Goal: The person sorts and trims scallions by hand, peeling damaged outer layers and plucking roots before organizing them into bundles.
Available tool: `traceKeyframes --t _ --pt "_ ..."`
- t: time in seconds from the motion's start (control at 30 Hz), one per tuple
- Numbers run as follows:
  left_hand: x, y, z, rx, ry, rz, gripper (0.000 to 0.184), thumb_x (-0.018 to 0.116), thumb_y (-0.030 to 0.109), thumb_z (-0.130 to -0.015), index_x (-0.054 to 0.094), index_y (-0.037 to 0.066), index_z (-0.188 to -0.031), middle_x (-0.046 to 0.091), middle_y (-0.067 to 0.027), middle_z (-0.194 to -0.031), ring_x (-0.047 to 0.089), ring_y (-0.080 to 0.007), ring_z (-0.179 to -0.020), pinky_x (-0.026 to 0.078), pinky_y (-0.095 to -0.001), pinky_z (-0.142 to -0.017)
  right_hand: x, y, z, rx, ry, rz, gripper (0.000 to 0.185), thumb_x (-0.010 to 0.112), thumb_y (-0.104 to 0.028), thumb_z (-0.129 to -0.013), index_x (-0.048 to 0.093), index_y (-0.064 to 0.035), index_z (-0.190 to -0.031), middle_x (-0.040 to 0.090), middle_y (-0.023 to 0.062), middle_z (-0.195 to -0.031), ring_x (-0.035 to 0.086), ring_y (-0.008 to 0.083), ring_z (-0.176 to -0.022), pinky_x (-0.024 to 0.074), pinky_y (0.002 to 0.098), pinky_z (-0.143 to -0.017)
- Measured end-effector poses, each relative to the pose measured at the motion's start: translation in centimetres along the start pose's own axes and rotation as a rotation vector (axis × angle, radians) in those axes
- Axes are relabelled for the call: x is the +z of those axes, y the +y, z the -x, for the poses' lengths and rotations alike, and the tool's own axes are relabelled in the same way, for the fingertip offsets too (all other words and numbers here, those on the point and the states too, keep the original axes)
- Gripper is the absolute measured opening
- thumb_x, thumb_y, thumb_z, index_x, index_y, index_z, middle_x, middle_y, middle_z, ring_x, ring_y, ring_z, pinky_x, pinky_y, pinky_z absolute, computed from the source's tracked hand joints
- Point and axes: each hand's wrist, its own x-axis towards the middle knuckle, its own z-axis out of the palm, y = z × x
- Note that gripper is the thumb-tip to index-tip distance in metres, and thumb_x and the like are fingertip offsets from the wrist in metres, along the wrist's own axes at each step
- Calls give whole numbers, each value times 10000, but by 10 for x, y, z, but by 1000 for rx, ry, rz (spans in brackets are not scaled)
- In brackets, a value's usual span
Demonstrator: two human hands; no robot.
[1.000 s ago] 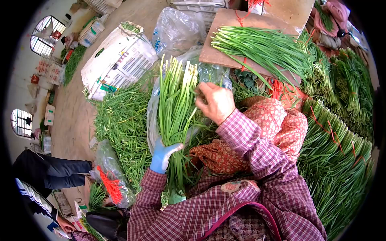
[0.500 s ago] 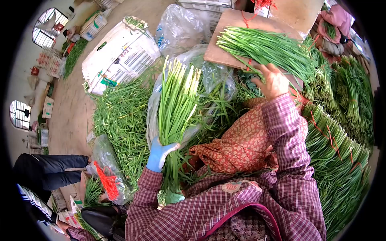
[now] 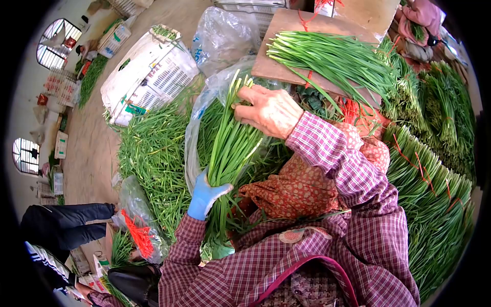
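Note:
My left hand (image 3: pixel 207 195), in a blue and white glove, is closed around the lower part of a bunch of garlic chives (image 3: pixel 225 148), held upright with the pale ends up. My bare right hand (image 3: pixel 271 110) is at the top of this bunch, its fingers bent over the pale stalk ends; the fingertips are partly hidden. Behind it, a second pile of garlic chives (image 3: pixel 332 59) lies on a brown board (image 3: pixel 279 25). Red ties (image 3: pixel 349 110) hang beneath the board's near edge.
Loose green leaves (image 3: pixel 153 158) heap to the left, beside a clear plastic bag (image 3: pixel 192 138). A white crate (image 3: pixel 153 77) stands beyond. Tied chive bundles (image 3: pixel 429 204) line the right side. Orange-red ties (image 3: pixel 137 234) lie on plastic at lower left, near a person's dark-trousered legs (image 3: pixel 76 217).
My right hand has moved left from the board's near edge to the top of the held bunch and closed on its stalk ends. The left hand keeps its grip.

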Motion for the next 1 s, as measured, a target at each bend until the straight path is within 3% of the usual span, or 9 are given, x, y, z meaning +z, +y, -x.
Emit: traceKeyframes --t 0.13,0.3,0.37,0.47,0.6,0.7,0.8,0.93,1.0 --pt "-1 2 -1 -41 -43 17 609 752 -16 -696 476 -56 -1238 634 -114 -1053 651 -173 -857 558 -285 -745 8 14 7 260 212 -95 112 600 -113 -853 513 -56 -896 575 122 -717 600 299 -622 505 382 -558" --pt "-5 -1 3 18 -30 26 589 737 -23 -701 487 -34 -1234 635 -110 -1046 648 -168 -831 556 -284 -699 -19 60 46 579 401 42 80 568 -86 -882 509 -45 -917 645 145 -794 650 283 -667 516 370 -577" --pt "-13 -6 3 21 -10 -3 582 732 -24 -704 489 -32 -1233 636 -107 -1041 646 -163 -828 553 -279 -694 -30 88 75 744 289 142 128 587 -206 -872 544 -110 -944 645 125 -853 644 316 -701 516 427 -590" --pt "-14 -8 3 35 17 -50 578 725 -25 -704 490 -32 -1233 638 -103 -1034 643 -154 -824 548 -272 -691 -41 78 90 828 -95 344 211 641 -288 -833 599 -163 -998 602 77 -861 641 293 -722 522 408 -593" --pt "-8 -1 2 11 35 -107 608 726 -24 -690 479 -44 -1244 633 -111 -1052 641 -157 -836 546 -270 -704 -31 19 45 537 166 187 249 673 -315 -792 601 -127 -938 595 81 -861 636 272 -767 529 389 -605" --pt "-6 -5 0 164 3 -161 652 737 -7 -673 460 -59 -1261 625 -126 -1075 639 -171 -866 548 -275 -715 -15 5 22 455 171 202 228 671 -292 -787 604 -100 -890 576 88 -831 623 263 -736 518 386 -585" --pt "-6 -2 2 115 16 -189 677 744 9 -667 448 -72 -1270 619 -137 -1092 636 -183 -897 548 -282 -736 4 13 19 418 161 215 204 666 -253 -772 596 -79 -852 563 78 -764 616 262 -714 513 390 -578" --pt "-9 -5 1 80 9 -154 706 755 42 -658 437 -88 -1275 618 -150 -1099 636 -192 -912 547 -290 -754 3 37 36 462 167 296 161 648 -209 -761 570 -68 -758 567 47 -712 617 249 -701 520 387 -541" --pt "-14 -15 -2 125 31 -271 733 758 66 -654 423 -103 -1283 616 -166 -1107 639 -205 -914 545 -293 -776 0 57 50 633 107 373 135 638 -201 -775 590 -76 -791 580 53 -739 616 243 -698 523 384 -537"
